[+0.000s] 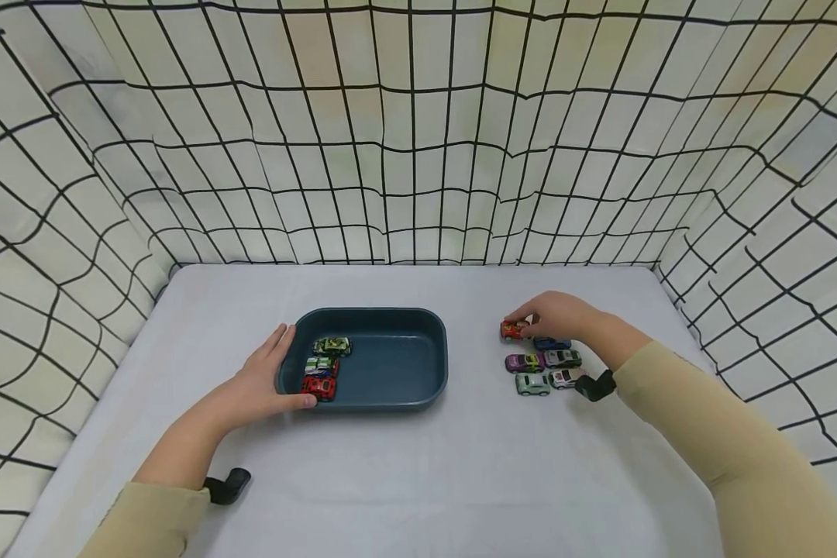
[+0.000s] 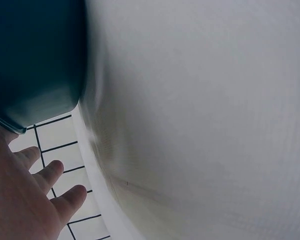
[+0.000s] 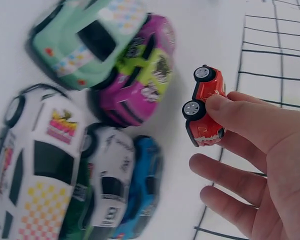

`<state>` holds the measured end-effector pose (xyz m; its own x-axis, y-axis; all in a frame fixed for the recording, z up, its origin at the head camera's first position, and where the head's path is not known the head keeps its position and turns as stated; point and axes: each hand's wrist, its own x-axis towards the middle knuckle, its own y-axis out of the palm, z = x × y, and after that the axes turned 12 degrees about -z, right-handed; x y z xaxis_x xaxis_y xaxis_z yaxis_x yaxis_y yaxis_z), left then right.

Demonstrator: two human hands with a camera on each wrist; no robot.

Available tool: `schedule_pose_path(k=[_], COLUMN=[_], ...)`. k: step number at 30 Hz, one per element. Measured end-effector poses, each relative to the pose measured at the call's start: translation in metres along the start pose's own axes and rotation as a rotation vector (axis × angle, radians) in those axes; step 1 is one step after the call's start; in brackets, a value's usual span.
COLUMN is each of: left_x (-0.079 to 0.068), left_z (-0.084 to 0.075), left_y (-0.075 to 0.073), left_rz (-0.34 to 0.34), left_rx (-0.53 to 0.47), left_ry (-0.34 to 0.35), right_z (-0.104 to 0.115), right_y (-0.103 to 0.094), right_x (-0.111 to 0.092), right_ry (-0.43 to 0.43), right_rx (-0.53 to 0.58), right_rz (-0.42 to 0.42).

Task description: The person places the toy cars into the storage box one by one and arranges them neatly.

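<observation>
Between thumb and fingers, my right hand [image 1: 561, 314] pinches a red toy car [image 3: 208, 105]; in the right wrist view its wheels face sideways. Close by sit other toy cars: a purple one [image 3: 137, 75], a mint green one [image 3: 85, 42], a blue one [image 3: 144, 185], a white one with a checkered front [image 3: 45, 170] and a white-and-green one [image 3: 110, 185]. My left hand [image 1: 254, 384] rests against the left end of a dark teal tray [image 1: 390, 405], fingers extended and thumb at its front rim. Inside the tray's left end are several toy cars, including a red one [image 1: 319, 387] and a green patterned one [image 1: 332, 346].
A white cloth [image 1: 418, 480] covers the table. Black wire grid panels [image 1: 411, 167] with pale backing rise behind and at both sides. Dark wrist mounts [image 1: 227, 487] show near both sleeves.
</observation>
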<state>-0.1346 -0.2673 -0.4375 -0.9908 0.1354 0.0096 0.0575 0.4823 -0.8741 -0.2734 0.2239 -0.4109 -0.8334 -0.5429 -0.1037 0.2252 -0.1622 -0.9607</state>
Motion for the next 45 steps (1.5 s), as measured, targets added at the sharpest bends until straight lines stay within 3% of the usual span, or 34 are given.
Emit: schedule_pose_path(k=[20,35,41,45], left_x=[0.000,0.001,0.001,0.002], left_z=[-0.001,-0.003,-0.003,-0.001], left_y=[0.002,0.004,0.003,0.004], left_rz=[-0.009,-0.007,-0.008,-0.005], left_rx=[-0.001,0.004,-0.004,-0.004], left_ry=[0.004,0.012,0.008,0.011], right_z=[0.028,0.092,0.123,0.142], right_y=[-0.029,-0.033,-0.021,-0.008], right_x=[-0.008,0.009,0.024,0.038], right_ry=[0.031,-0.024,-0.056,-0.120], right_rx=[0.045,0.163,0.236,0.290], right_rz=[-0.100,-0.072,-0.032,0.024])
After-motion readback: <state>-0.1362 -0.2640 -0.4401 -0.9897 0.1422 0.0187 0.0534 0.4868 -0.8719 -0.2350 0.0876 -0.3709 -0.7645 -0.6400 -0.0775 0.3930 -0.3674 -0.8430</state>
